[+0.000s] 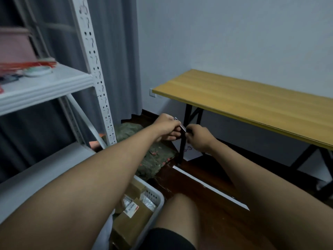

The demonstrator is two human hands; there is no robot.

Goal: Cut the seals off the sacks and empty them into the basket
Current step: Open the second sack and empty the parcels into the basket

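Head view: both hands are meeting above the green sack [155,159], which is lying on the floor just beyond the basket [158,201]. The left hand [166,126] is gripping a small cutter [181,125]; the right hand [197,137] is pinching its tip. Seemingly readying the blade; next, finding the sack's seal.

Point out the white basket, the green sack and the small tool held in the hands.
white basket [156,197], head view, on its perforated rim.
green sack [155,159], head view, on its woven side.
small tool [182,126], head view, on its shaft between the hands.
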